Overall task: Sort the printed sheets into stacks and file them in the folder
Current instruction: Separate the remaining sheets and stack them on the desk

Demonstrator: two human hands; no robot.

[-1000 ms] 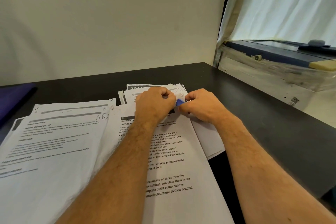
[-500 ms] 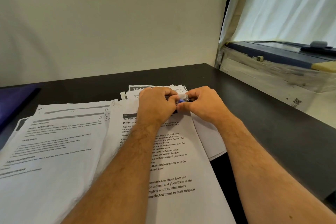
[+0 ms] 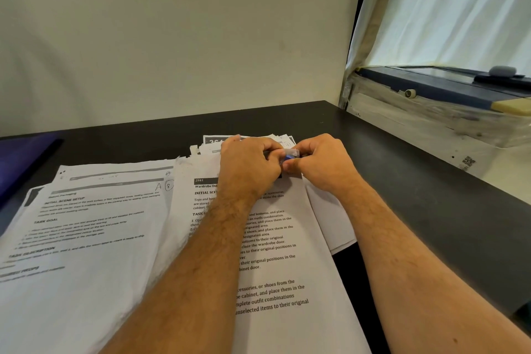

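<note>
Printed sheets lie in overlapping stacks on a black desk (image 3: 416, 210). One stack (image 3: 86, 224) is at the left, a middle stack (image 3: 275, 267) headed "2941" runs under my arms, and a smaller pile (image 3: 214, 142) sits behind my hands. My left hand (image 3: 250, 165) and my right hand (image 3: 319, 162) meet at the top edge of the middle stack. Together their fingertips pinch a small blue clip-like object (image 3: 289, 156) with a clear part. Whether it grips the paper is hidden by my fingers.
A purple folder (image 3: 17, 164) lies at the far left of the desk. A plain sheet (image 3: 330, 218) pokes out to the right of the middle stack. A plastic-wrapped machine (image 3: 431, 112) stands to the right, under a curtained window. The wall rises behind the desk.
Both hands stay together at the top of the middle stack. The blue object has turned slightly between my fingertips, and its clear part now shows above it.
</note>
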